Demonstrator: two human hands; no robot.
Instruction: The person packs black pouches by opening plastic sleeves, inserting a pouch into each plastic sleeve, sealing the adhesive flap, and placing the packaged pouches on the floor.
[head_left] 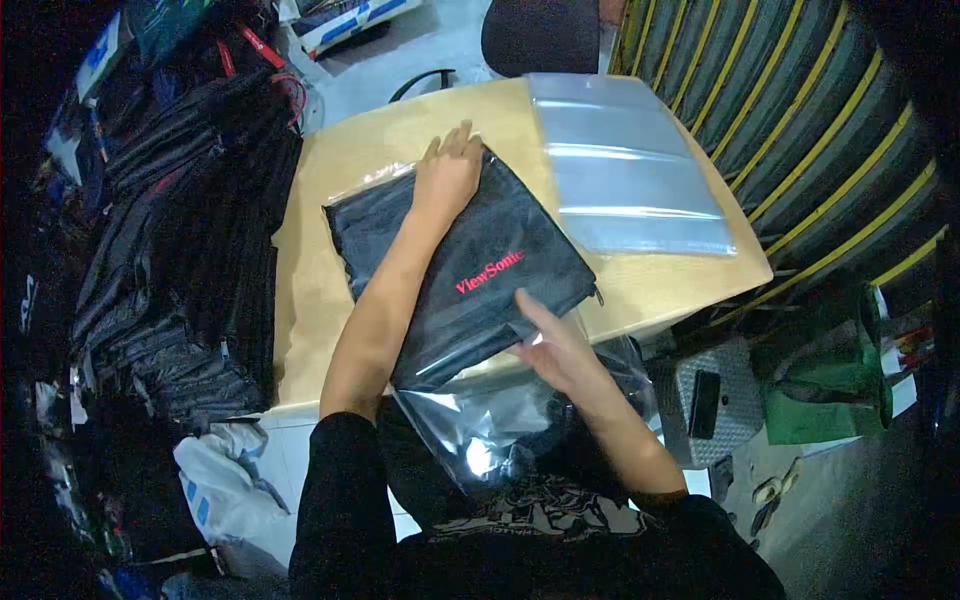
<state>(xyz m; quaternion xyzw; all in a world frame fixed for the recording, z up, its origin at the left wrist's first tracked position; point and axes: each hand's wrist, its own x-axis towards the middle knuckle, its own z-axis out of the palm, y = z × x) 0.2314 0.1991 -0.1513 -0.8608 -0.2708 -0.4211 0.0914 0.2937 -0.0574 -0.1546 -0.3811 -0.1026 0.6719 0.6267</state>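
A flat black zip bag (400, 235) with red "ViewSonic" lettering lies slanted on the table. Clear plastic, apparently a bag (465, 440), shows beyond its far edge and hangs loosely over the table's near edge. Whether the black bag is fully inside this plastic I cannot tell. My left hand (450, 175) rests on the black bag's far corner, fingers stretched toward the edge. At the near side, my right hand (555, 350) has its thumb over the black bag and its other fingers tucked beneath, seemingly pinching the plastic; the fingertips are partly hidden.
Clear plastic bags (635, 175) lie stacked on the right of the wooden table (690, 275). A tall pile of black bags (190, 250) stands left. To the right are a dark phone (705, 405) on a silvery box, a green bag (820, 390) and a yellow-striped shutter (800, 130).
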